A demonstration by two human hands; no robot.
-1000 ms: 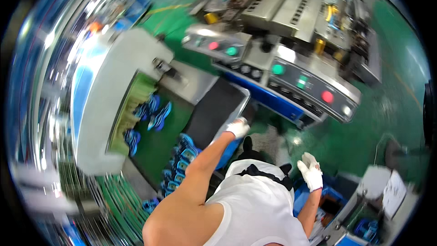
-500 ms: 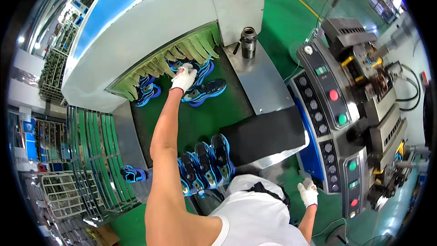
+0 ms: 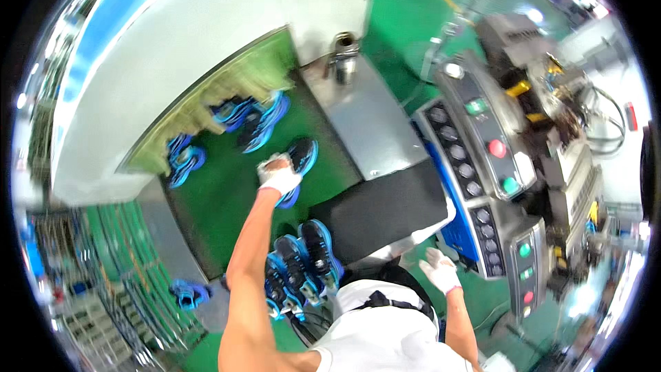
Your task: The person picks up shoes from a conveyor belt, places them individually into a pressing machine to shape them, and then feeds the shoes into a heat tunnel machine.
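Observation:
My left hand [image 3: 279, 175], in a white glove, grips a black sneaker with a blue sole [image 3: 303, 153] on the green conveyor belt [image 3: 227, 213]. Its fingers cover the middle of the shoe. Farther back, by the strip curtain [image 3: 206, 100], lie more sneakers of this kind [image 3: 263, 124], and another small group [image 3: 184, 158] sits to the left. A row of sneakers [image 3: 296, 269] stands close to my body. Away at the right, my gloved right hand [image 3: 441, 270] hangs empty with its fingers apart, near the blue side of a control machine.
A black mat [image 3: 385, 207] covers a ledge in front of me. On the metal side plate [image 3: 375, 110] stands a steel flask [image 3: 345, 58]. A machine with buttons and gauges [image 3: 482, 145] rises at the right. One sneaker [image 3: 189, 294] rests at the lower left, beside metal racks [image 3: 117, 248].
My left hand has come back from the shoes at the curtain to the nearer sneaker and grips it. That sneaker is turned more upright in the picture. The whole view has shifted.

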